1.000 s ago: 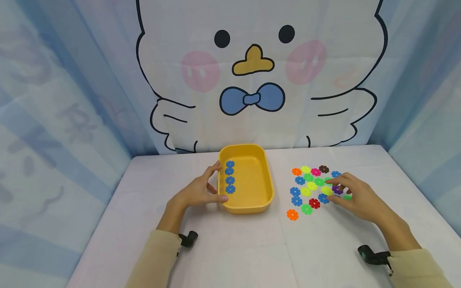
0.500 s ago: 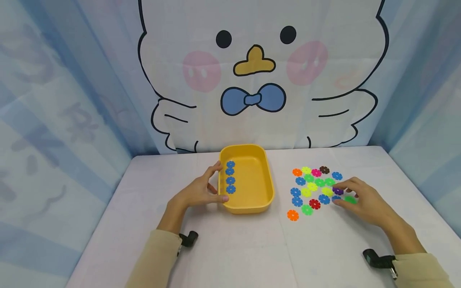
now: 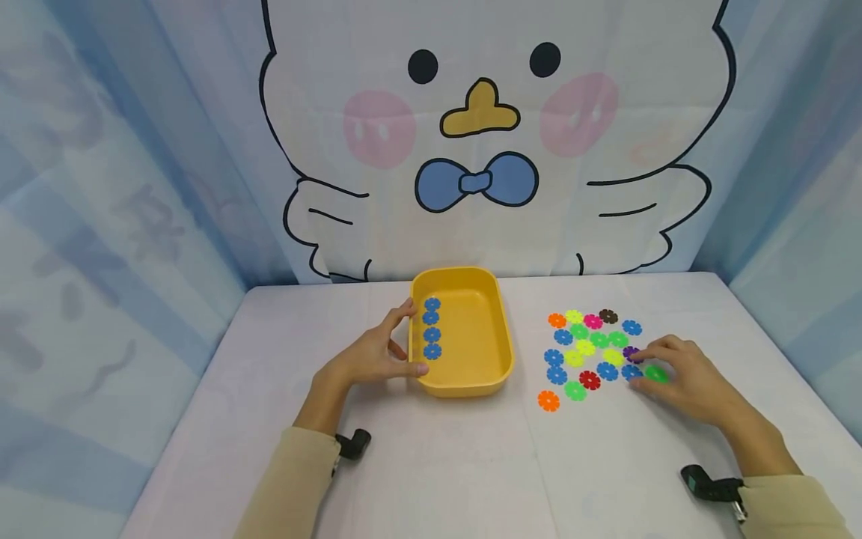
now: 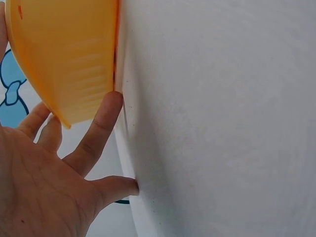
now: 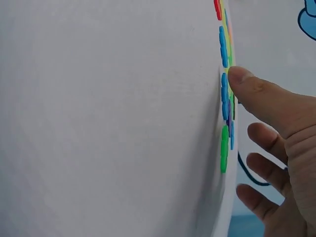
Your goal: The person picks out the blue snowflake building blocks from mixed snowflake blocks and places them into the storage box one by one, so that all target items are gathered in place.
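Observation:
A yellow tray (image 3: 471, 329) stands at the back middle of the table, with several blue flower-shaped discs (image 3: 432, 335) in a column along its left side. My left hand (image 3: 377, 353) grips the tray's left side, thumb at the near corner and a forefinger on the rim farther back. On the right, my right hand (image 3: 687, 378) reaches over the edge of a spread of flower discs. Its thumb and forefinger stand apart on either side of a blue disc (image 3: 631, 372), and the forefinger covers part of a purple disc (image 3: 631, 354). Whether the thumb touches the blue disc cannot be told.
Orange, yellow, green, pink, red, brown and blue discs lie flat around the right hand, among them a red disc (image 3: 589, 380) and a green disc (image 3: 656, 373). A white cloth covers the table (image 3: 458, 471). Behind it hangs a curtain (image 3: 559, 224) with a cartoon print.
My right hand has drawn slightly right and toward me, uncovering blue and green discs. My left hand keeps its hold on the tray, and the column of blue discs is unchanged.

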`<state>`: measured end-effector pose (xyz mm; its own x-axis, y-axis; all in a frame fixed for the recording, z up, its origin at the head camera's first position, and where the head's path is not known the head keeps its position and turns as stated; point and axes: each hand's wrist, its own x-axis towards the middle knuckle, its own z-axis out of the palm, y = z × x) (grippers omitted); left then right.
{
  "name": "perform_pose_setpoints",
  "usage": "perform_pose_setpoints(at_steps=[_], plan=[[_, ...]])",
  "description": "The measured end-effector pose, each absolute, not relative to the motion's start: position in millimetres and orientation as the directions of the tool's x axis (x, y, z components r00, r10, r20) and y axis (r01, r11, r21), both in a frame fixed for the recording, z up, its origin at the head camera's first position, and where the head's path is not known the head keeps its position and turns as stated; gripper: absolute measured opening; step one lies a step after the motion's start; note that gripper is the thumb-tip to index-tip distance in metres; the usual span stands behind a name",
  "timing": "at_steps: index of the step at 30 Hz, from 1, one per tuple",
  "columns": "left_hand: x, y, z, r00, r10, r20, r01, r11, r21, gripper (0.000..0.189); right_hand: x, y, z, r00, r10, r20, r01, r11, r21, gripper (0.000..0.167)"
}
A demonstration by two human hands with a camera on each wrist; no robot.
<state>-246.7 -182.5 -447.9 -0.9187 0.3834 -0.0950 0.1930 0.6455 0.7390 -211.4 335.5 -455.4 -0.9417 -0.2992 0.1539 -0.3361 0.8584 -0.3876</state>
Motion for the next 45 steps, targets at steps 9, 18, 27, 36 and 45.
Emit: perform_pose_setpoints(at_steps=[9,18,27,36,45], plan=[[-246,-182,-447,-0.918,0.385,-0.091,0.193,0.636,0.747,0.108,-214,336,-459,-0.954,-0.288,0.081,-0.298,0.885,-0.358,0.04],[-246,-182,-444,-0.92,0.377,-0.103,0.187,0.656,0.731,0.109,-217,331,-456,-0.955,-0.294,0.036,-0.284,0.875,-0.393,0.036],[-244,-182,-442,-0.925,0.362,-0.114,0.171,0.665,0.727,0.11,-221,327,-453,-0.956,-0.292,0.005,-0.267,0.868,-0.42,0.037],[-245,-182,-444,-0.928,0.356,-0.113,0.169,0.671,0.722,0.11,-219,326,-453,-0.937,-0.348,0.005,-0.326,0.872,-0.364,0.037],[-243,-181,-442,-0.929,0.354,-0.109,0.169,0.666,0.726,0.111,-217,328,-451,-0.929,-0.368,-0.026,-0.341,0.884,-0.321,0.046]])
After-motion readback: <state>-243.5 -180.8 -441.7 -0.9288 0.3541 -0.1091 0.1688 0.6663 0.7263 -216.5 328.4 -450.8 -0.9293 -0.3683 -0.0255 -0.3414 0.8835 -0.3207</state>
